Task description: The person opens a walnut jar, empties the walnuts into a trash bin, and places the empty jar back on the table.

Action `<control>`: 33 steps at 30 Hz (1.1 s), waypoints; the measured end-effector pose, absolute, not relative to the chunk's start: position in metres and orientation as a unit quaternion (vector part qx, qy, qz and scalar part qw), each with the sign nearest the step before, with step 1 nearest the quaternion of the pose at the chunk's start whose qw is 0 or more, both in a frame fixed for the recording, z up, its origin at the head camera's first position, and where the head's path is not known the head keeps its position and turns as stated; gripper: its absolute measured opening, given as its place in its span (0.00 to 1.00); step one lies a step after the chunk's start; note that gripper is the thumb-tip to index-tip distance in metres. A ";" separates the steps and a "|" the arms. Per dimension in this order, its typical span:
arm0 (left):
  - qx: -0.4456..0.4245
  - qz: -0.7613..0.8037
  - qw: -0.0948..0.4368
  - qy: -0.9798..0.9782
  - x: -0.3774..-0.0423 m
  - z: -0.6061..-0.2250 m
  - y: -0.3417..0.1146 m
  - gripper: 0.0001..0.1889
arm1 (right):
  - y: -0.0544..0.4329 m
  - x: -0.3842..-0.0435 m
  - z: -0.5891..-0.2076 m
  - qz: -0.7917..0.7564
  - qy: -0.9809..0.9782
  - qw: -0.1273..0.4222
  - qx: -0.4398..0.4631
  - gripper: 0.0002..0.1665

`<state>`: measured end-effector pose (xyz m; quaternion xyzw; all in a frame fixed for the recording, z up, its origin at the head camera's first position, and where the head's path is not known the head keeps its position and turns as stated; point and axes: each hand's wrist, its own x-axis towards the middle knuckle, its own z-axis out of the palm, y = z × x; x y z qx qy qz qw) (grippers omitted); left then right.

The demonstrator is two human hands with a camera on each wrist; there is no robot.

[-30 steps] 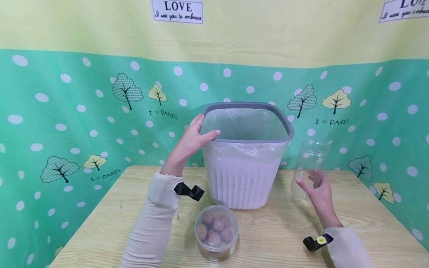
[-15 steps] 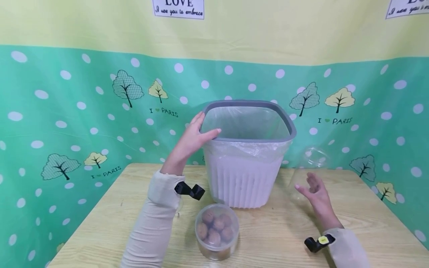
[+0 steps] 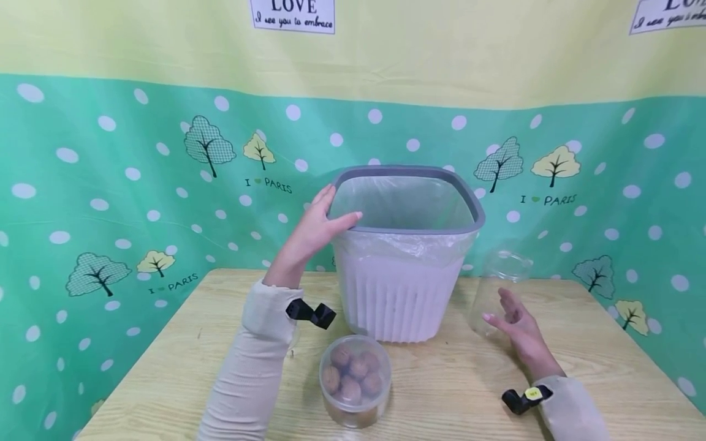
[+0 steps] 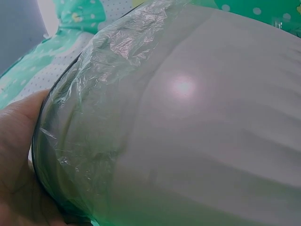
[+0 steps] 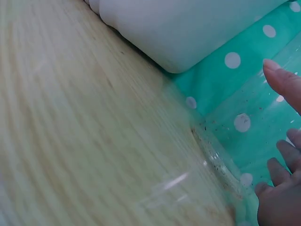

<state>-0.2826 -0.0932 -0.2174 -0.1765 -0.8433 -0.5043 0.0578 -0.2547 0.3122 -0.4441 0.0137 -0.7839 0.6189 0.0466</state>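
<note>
My left hand grips the left front corner of a white ribbed trash can, thumb over its grey rim. The wrist view shows that hand at the rim, where a thin clear bag is folded over the outside. To the right, my right hand holds a tall transparent jar, tilted a little. Up close, the thumb lies along one side of the jar and the fingers along the other. Small dark specks show near the jar's base.
A round clear tub with several walnuts inside stands in front of the trash can. Everything rests on a light wooden table. Behind it hangs a green and yellow printed cloth.
My right hand and the transparent jar have come lower and slightly left, the jar's mouth sinking in view. The left hand stays on the trash can's rim. The walnut tub stands as before.
</note>
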 end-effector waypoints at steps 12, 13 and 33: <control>-0.175 -0.500 0.053 -0.847 -0.282 -0.217 -0.094 0.47 | 0.315 -0.255 -0.448 0.591 -0.805 0.046 0.023 0.56; -0.175 -0.499 0.052 -0.847 -0.282 -0.217 -0.094 0.47 | 0.315 -0.255 -0.449 0.590 -0.806 0.045 0.023 0.56; -0.177 -0.527 0.066 -0.829 -0.281 -0.221 -0.093 0.48 | 0.307 -0.254 -0.444 0.579 -0.799 0.154 0.043 0.60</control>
